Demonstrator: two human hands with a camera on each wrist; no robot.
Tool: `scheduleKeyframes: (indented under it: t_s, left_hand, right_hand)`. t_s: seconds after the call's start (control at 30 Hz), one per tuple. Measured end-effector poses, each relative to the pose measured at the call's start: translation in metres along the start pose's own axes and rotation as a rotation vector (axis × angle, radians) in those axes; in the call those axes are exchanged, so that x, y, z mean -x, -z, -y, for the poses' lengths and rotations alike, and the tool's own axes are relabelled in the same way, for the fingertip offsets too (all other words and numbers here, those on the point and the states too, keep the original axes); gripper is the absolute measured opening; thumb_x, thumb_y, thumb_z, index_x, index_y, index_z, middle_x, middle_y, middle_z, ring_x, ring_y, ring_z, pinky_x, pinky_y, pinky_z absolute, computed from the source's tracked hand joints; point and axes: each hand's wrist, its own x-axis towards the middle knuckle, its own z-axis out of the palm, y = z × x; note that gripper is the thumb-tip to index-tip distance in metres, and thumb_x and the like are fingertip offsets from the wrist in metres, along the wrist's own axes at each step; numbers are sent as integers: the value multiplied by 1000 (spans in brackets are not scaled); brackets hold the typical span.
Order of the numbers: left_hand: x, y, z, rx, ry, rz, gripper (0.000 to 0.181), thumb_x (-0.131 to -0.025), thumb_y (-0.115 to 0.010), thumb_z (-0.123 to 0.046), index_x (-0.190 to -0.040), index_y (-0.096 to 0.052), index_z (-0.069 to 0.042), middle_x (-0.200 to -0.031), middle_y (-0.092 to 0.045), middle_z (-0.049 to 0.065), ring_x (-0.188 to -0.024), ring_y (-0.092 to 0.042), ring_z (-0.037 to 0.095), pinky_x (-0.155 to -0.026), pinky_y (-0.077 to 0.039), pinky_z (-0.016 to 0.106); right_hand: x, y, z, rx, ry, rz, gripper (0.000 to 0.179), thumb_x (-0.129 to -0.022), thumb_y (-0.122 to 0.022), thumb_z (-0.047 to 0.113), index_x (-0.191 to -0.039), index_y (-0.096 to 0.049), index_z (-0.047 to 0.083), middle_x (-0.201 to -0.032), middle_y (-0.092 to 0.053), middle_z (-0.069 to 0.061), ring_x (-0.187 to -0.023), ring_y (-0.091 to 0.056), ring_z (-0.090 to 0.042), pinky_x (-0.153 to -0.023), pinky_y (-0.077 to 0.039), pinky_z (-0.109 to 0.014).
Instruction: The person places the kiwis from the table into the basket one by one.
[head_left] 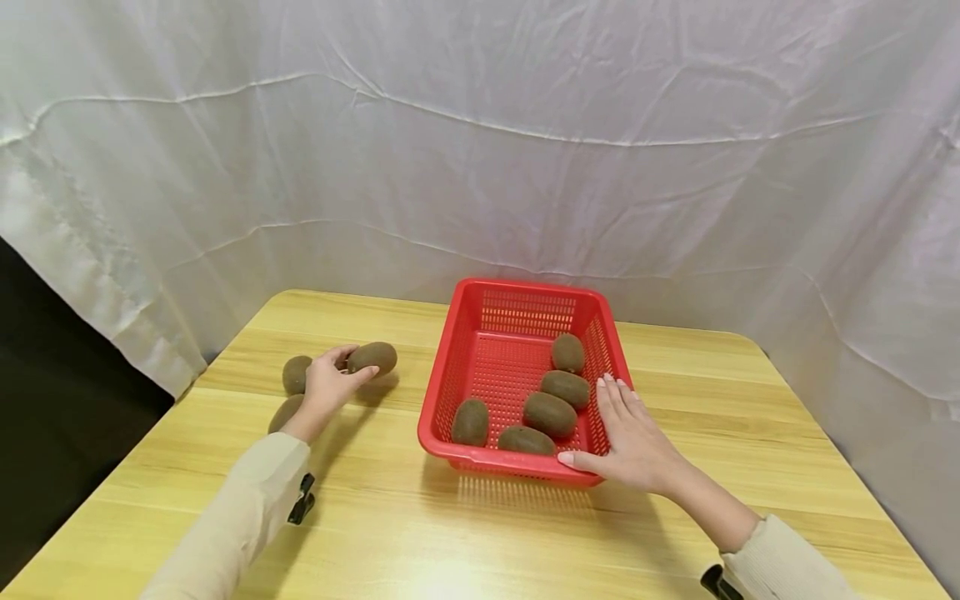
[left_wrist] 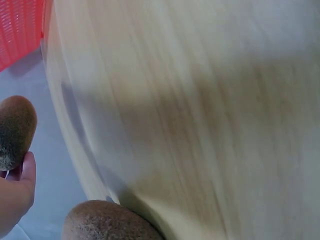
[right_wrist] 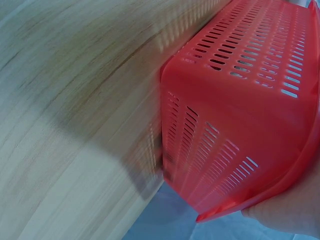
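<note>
My left hand [head_left: 330, 385] pinches a brown kiwi [head_left: 372, 358] between thumb and fingers, raised above the table to the left of the basket. The left wrist view shows this held kiwi [left_wrist: 16, 131] at its left edge. Two more kiwis, one [head_left: 297, 375] behind and one [head_left: 285, 413] beside the wrist, are partly covered by the hand and sleeve. My right hand [head_left: 637, 442] rests on the right front corner of the red plastic basket [head_left: 435, 417], fingers extended along the side rim and thumb on the front rim. Several kiwis [head_left: 550, 414] lie inside, mostly along the right and front.
The basket stands on a light wooden table [head_left: 375, 517], right of its middle. A white curtain [head_left: 480, 192] hangs close behind the table's back edge. At the far left is a dark area [head_left: 60, 400] beyond the curtain. Each sleeve carries a black clip [head_left: 302, 500].
</note>
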Motion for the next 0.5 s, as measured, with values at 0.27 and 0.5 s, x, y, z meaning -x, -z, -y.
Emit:
scheduleKeyframes:
  t_s: [0.27, 0.5]
  left_hand:
    - [3, 5, -8, 69, 38, 15, 56, -84, -68, -24, -132, -49, -2, -132, -52, 19, -117, -53, 31, -93, -50, 35]
    - [6, 10, -10, 95, 42, 25, 57, -84, -68, -26, -132, -49, -3, -132, -52, 17, -117, -52, 29, -92, -50, 28]
  right_hand:
    - [0, -1, -1, -4, -2, 4, 110, -76, -59, 64, -144, -15, -10, -152, -13, -28, -139, -11, -46, -113, -14, -58]
    - [0, -1, 0, -9, 0, 3, 109, -76, -59, 64, -144, -16, -11, -152, -13, -28, -139, -12, -46, -113, -14, -58]
